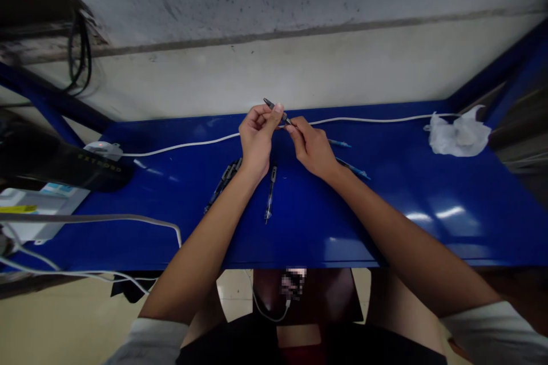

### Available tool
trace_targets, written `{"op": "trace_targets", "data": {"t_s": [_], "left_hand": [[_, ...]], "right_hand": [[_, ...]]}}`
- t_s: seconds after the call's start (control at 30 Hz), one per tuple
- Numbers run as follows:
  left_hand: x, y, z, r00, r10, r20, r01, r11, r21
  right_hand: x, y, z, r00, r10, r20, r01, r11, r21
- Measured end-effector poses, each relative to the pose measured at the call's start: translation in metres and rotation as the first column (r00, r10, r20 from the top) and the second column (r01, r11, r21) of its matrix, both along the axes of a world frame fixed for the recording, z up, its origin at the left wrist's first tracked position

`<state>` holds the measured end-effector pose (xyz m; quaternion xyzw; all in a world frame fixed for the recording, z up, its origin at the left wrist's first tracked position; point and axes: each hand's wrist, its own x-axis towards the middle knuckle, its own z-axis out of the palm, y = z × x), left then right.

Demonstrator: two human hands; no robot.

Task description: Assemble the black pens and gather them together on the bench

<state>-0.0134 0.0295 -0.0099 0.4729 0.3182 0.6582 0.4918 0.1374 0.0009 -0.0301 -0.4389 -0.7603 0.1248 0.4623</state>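
Blue painted metal bench top (pixel 411 239) is spanning the frame, with its far edge meeting a concrete wall (pixel 274 68) and its near edge passing under both forearms low in the frame. A white cable (pixel 377 120) is running along the far part of the top, from a small white device (pixel 104 150) at the left to a crumpled plastic bag (pixel 460 136) at the right, passing just behind the hands. A black object (pixel 64 166) is overlapping the bench's left end; its kind is unclear.

Both forearms are reaching in from the bottom of the frame, leaving a wide stretch of blue top between the right forearm and the bag. At centre, near the far edge, a dark pen (pixel 276 112) is being held up off the bench, tilted. The left hand (pixel 256 140) is gripping it, fingers curled and thumb pressing on it. The right hand (pixel 312 147) is pinching its lower end between thumb and forefinger.

A slim dark pen (pixel 270 194) is lying just below the left hand, and a cluster of dark pens (pixel 222 185) is lying beside the left wrist. Two blue pen pieces (pixel 339 142) (pixel 353 168) are lying just right of the right hand.
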Motion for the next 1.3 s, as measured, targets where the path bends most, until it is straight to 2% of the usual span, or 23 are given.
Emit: {"op": "trace_targets", "data": {"t_s": [0.17, 0.23, 0.47, 0.63, 0.77, 0.9, 1.1, 1.3], "left_hand": [[-0.001, -0.0013, -0.0001, 0.991, -0.137, -0.004, 0.137, 0.99, 0.034], [-0.002, -0.0015, -0.0011, 0.987, -0.158, -0.021, 0.159, 0.986, 0.045], [-0.0012, -0.0008, -0.0033, 0.995, -0.091, -0.035, 0.093, 0.993, 0.071], [0.0002, 0.001, -0.004, 1.0, 0.01, 0.015, -0.01, 0.999, 0.04], [0.0001, -0.0023, -0.0011, 0.997, -0.073, 0.035, 0.073, 0.997, -0.01], [0.001, -0.0065, 0.0016, 0.982, -0.19, -0.011, 0.19, 0.982, 0.022], [0.0007, -0.0013, -0.0041, 0.999, -0.042, -0.024, 0.042, 0.999, -0.006], [-0.0013, -0.0058, 0.001, 0.985, -0.165, -0.045, 0.165, 0.986, -0.019]], "right_hand": [[0.0001, -0.001, 0.0017, 0.999, -0.029, -0.035, 0.029, 1.0, -0.009], [0.0004, -0.0002, 0.0013, 0.998, -0.041, -0.043, 0.041, 0.999, -0.003], [0.0011, 0.0023, -0.0013, 0.999, -0.029, -0.033, 0.029, 1.0, 0.002], [0.001, 0.0016, -0.002, 0.999, -0.029, -0.021, 0.029, 1.0, -0.003], [0.0012, 0.0012, -0.001, 0.999, -0.034, -0.013, 0.035, 0.999, 0.01], [0.0012, 0.0009, 0.0001, 0.997, -0.061, -0.041, 0.062, 0.998, 0.024], [0.0005, 0.0008, -0.001, 0.998, -0.053, -0.043, 0.054, 0.998, 0.019], [0.0004, 0.0007, 0.0007, 0.997, -0.073, -0.037, 0.073, 0.997, 0.008]]}}
